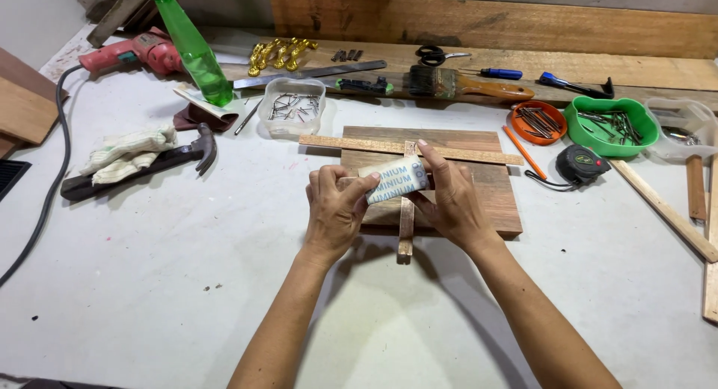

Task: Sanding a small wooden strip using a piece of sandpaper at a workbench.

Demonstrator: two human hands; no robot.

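My left hand (334,207) and my right hand (451,198) together grip a rolled sheet of sandpaper (396,181), its pale printed back facing out. The roll lies across a narrow upright wooden strip (406,224), which crosses a long thin horizontal strip (351,143). Both strips rest on a brown wooden board (493,187) on the white table. My right index finger reaches up onto the horizontal strip.
Claw hammer (179,157) and cloth gloves (127,153) lie left. At the back: red drill (134,54), green bottle (196,52), clear tub of nails (292,105), paintbrush (464,84), scissors (437,56). Right: orange dish (538,123), green bowl (612,125), tape measure (582,164), pencil (523,153), wood slats (666,209).
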